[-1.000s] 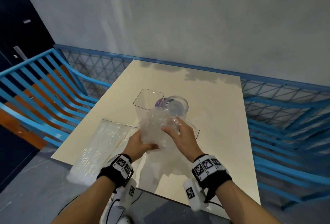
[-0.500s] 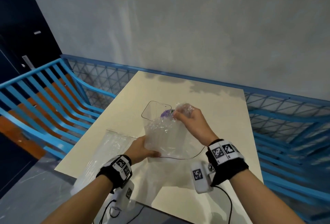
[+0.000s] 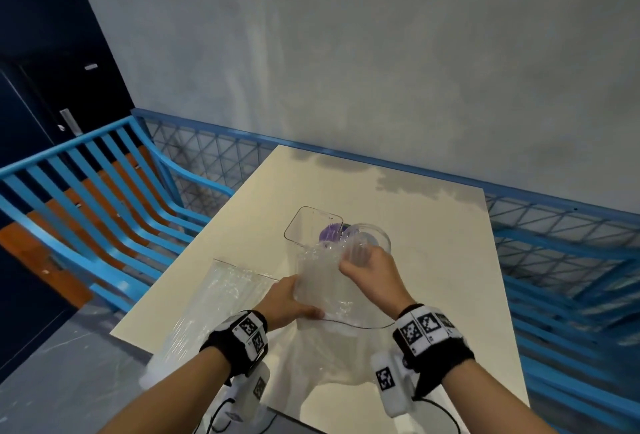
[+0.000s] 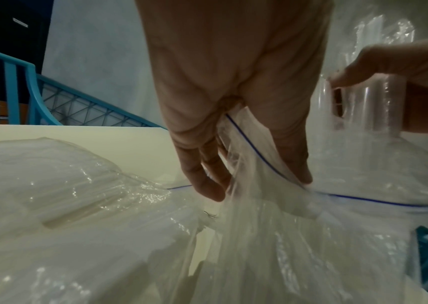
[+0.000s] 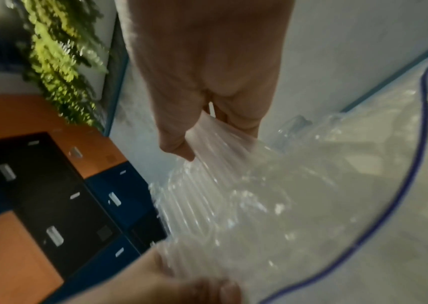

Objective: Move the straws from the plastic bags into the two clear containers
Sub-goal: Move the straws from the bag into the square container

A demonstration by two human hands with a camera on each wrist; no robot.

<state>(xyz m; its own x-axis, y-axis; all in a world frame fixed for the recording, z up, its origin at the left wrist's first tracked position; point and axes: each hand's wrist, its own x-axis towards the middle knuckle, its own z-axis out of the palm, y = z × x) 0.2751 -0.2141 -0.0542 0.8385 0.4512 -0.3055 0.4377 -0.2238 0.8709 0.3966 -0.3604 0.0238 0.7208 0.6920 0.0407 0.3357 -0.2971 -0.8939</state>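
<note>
My left hand [image 3: 291, 302] pinches the mouth edge of a clear zip bag [image 3: 346, 333] with a blue seal line [image 4: 257, 154]; the bag lies on the cream table [image 3: 433, 260]. My right hand [image 3: 369, 269] grips a bundle of clear straws [image 3: 322, 281] and holds it upright, half out of the bag. The bundle's top reaches the round clear container [image 3: 379, 234]. Left of that stands the square clear container [image 3: 311, 222], with purple straws [image 3: 329, 233] at its right corner. In the right wrist view my fingers [image 5: 176, 148] curl round the straws [image 5: 220, 185].
A second plastic bag full of clear straws [image 3: 214, 305] lies at the table's near left and overhangs the front edge. Blue railings [image 3: 104, 212] and mesh fencing [image 3: 561, 239] surround the table. A grey wall rises behind it.
My right hand has pulled the straw bundle up out of the bag toward the containers. My left hand has kept its hold on the bag's mouth. The head view has tilted up.
</note>
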